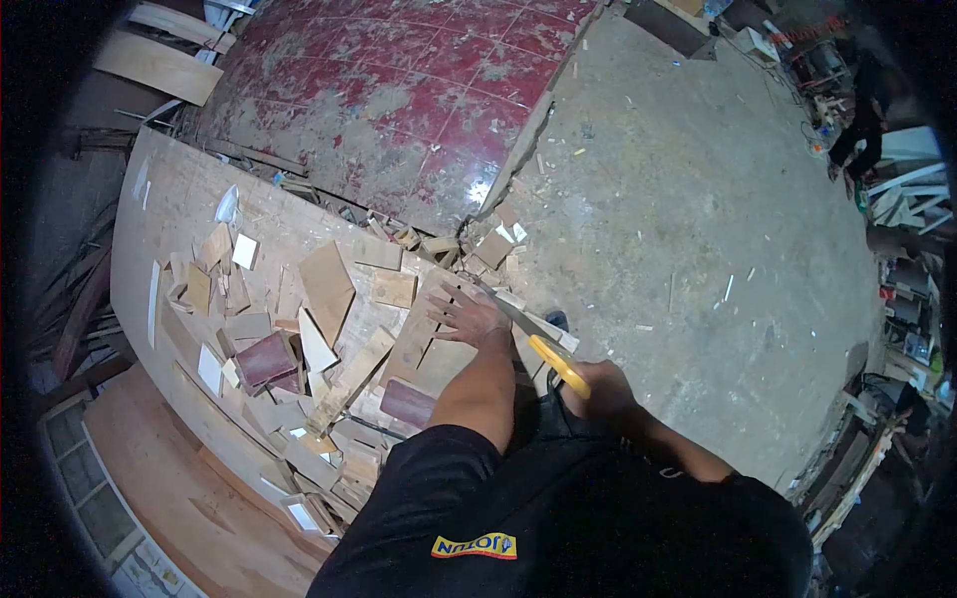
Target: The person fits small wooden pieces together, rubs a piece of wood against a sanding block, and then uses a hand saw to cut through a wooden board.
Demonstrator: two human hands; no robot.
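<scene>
My left hand [469, 315] lies flat with its fingers spread, pressing on a brown wooden board [407, 349] at the bench's right edge. In my right hand [602, 392] is the yellow handle of a hand saw [560, 366]. The saw's blade points away from me and up to the left, passing just right of my left hand along the board's edge. Whether its teeth are in the wood cannot be made out. Beside my left forearm lies a dark reddish block [407, 403].
Many wood offcuts [326, 284] are strewn over the wooden bench top [179, 214]. A maroon block [266, 361] lies among them. Red tiles [399, 90] with dust are beyond, and concrete floor [678, 199] extends right. Another person [859, 125] is at the far right near clutter.
</scene>
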